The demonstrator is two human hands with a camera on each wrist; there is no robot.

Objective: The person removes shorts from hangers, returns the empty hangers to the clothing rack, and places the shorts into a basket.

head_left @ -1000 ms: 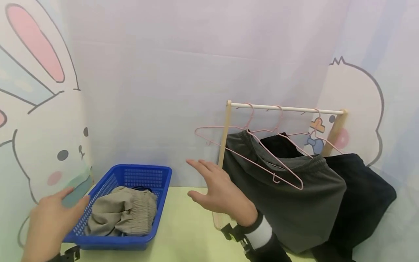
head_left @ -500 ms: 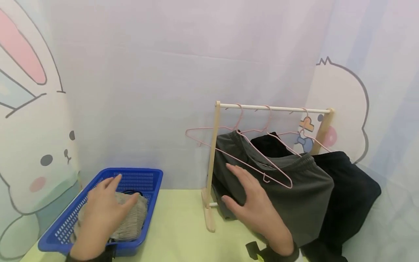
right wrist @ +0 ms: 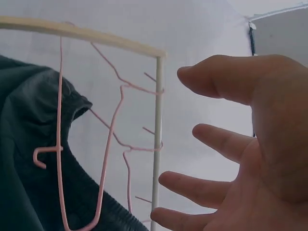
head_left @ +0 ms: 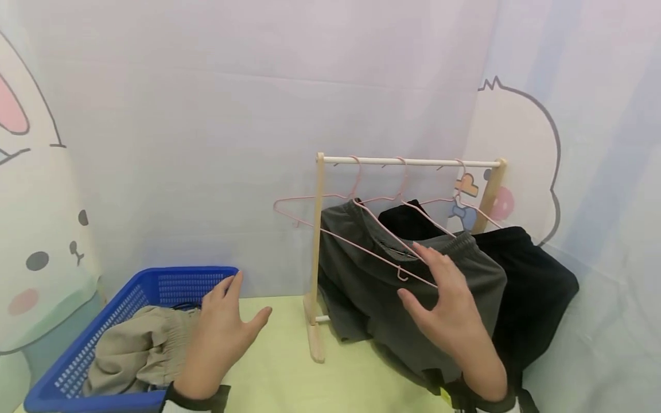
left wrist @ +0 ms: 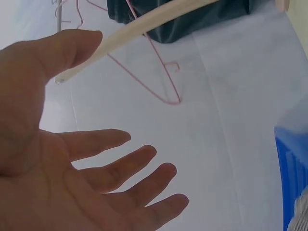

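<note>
My left hand [head_left: 219, 335] hovers by the right rim of the blue basket [head_left: 38, 390], fingers spread and holding nothing. Inside that basket lies a bunched khaki garment [head_left: 134, 350] with a gathered waistband. My right hand [head_left: 454, 315] is in front of the dark grey shorts [head_left: 356, 275], thumb and fingers apart; whether it touches the cloth cannot be told from the head view. The shorts hang from a pink hanger [head_left: 338, 234] on a small wooden rack [head_left: 316, 258]. In the right wrist view the fingers stand apart beside the rack's white rail [right wrist: 158, 115].
More pink hangers hang from the rail, one at the right [head_left: 480, 212]. A black garment [head_left: 537, 287] hangs at the right end. Pale green cloth [head_left: 279, 355] covers the table. Printed curtains stand behind and at both sides.
Both hands have moved rightward: the left from the basket's left side across to its right rim, the right from left of the rack to before the grey shorts. The head view has turned right.
</note>
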